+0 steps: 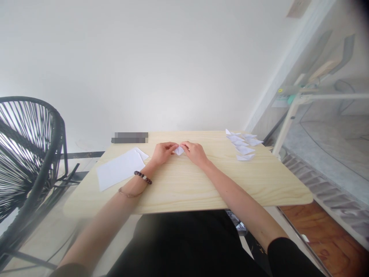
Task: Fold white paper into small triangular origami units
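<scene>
A small piece of folded white paper (pixel 179 150) is held between my two hands above the middle of the wooden table. My left hand (pixel 163 152) pinches its left side with thumb and fingers. On the opposite side, my right hand (pixel 195 151) grips the upper right edge between thumb and forefinger. White sheets of paper (pixel 119 169) lie to the left of my left hand, beside the beaded bracelet on that wrist. Several folded paper boats (pixel 243 149) are grouped on the right part of the table, apart from my right hand.
The pale wooden table (pixel 184 188) has rounded front corners and stands against a white wall (pixel 173 69). A pixelated dark strip (pixel 129 137) sits at its back left. To the left is a black woven chair (pixel 34 154); a white metal frame (pixel 288 123) stands at right.
</scene>
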{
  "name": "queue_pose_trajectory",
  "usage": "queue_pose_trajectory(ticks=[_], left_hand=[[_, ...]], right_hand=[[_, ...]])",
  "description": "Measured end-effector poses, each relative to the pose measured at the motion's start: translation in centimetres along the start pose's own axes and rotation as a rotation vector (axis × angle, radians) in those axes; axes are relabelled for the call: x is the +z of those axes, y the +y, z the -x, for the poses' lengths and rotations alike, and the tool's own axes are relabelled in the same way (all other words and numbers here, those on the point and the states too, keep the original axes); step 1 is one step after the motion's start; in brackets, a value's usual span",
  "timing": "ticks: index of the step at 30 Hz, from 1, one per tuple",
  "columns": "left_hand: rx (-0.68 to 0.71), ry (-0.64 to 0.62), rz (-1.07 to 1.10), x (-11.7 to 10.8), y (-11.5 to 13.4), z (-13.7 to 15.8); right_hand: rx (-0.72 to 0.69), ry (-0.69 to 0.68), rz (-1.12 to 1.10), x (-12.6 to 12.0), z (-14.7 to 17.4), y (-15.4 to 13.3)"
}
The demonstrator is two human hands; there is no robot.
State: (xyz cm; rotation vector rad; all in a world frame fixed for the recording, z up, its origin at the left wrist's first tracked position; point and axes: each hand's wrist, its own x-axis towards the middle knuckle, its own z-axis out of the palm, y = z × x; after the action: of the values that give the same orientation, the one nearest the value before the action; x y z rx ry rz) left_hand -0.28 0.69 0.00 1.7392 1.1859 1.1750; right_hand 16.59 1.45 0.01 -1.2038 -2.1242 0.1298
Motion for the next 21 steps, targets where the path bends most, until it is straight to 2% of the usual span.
queue_pose_trajectory(ticks=[5,8,11,14,16,21], left_hand=[[-0.055,0.115,0.252,-0.2,-0.2,-0.4],[-0.082,0.132,0.350,-0.4,-0.4,-0.5],[-0.084,0.134,0.434,-0.6,-0.5,-0.6],[-0.070,0.142,0.503,-0.6,-0.5,-0.7],[-0.064,0.140,0.508,-0.6,-0.5,-0.6],[-0.024,0.087,0.450,-0.6,-0.5,-0.5]], right_hand=[[0.083,0.061,-0.296,0.4,-0.2,0.6],[0.133,0.067,-0.520,0.6,-0.2,1.0],[0.165,0.076,-0.634,0.8,-0.2,1.2],[0.159,0.067,-0.629,0.7,-0.3,1.4],[0.107,0.046,-0.567,0.4,-0.3,1.4],[-0.088,-0.039,-0.229,-0.6,-0.1,1.0]])
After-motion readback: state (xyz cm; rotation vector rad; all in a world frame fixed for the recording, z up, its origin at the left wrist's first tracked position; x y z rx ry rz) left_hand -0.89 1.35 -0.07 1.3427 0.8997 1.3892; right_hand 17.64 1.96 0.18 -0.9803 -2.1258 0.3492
